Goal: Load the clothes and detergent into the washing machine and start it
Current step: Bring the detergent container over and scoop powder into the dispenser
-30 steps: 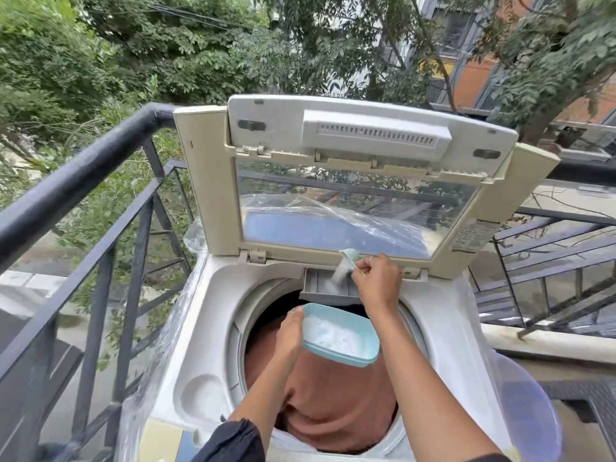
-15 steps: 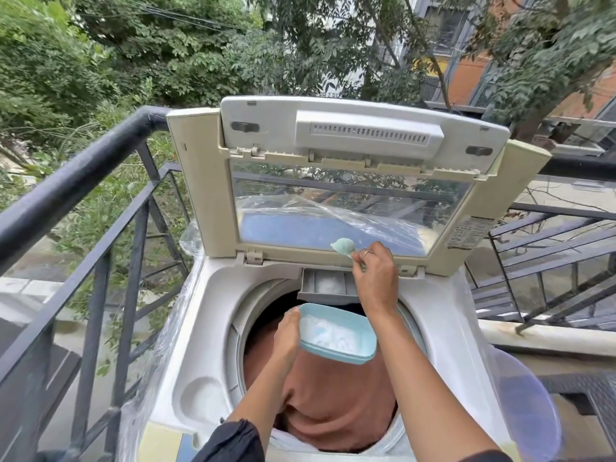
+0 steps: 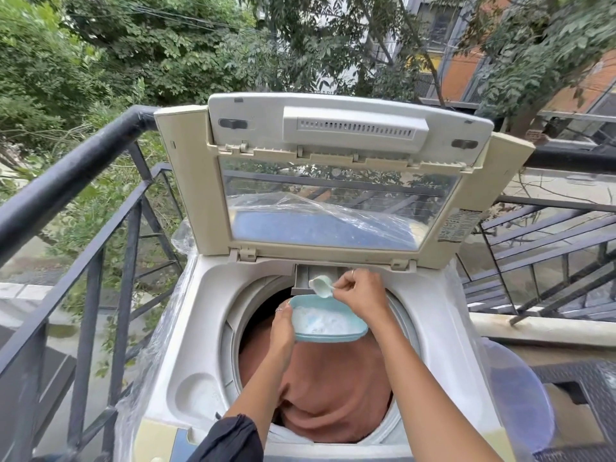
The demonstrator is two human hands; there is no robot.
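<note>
A top-loading washing machine (image 3: 206,345) stands with its lid (image 3: 336,181) raised. Brown clothes (image 3: 326,395) fill the drum. My left hand (image 3: 283,331) grips the left rim of a light blue tub (image 3: 350,333) holding white detergent powder, held over the drum. My right hand (image 3: 358,295) pinches the handle of a small pale scoop (image 3: 320,285), which hovers just above the tub's far edge. Right behind the scoop sits the grey detergent drawer (image 3: 310,273), pulled out at the drum's back rim.
A black metal railing (image 3: 76,181) runs along the left, close to the machine. Clear plastic wrap (image 3: 156,345) hangs on the machine's left side. Metal stairs (image 3: 546,255) and a blue round lid (image 3: 520,398) lie to the right.
My right hand has come down from above the detergent drawer, bringing the scoop back toward the tub. The tub and my left hand stay nearly still.
</note>
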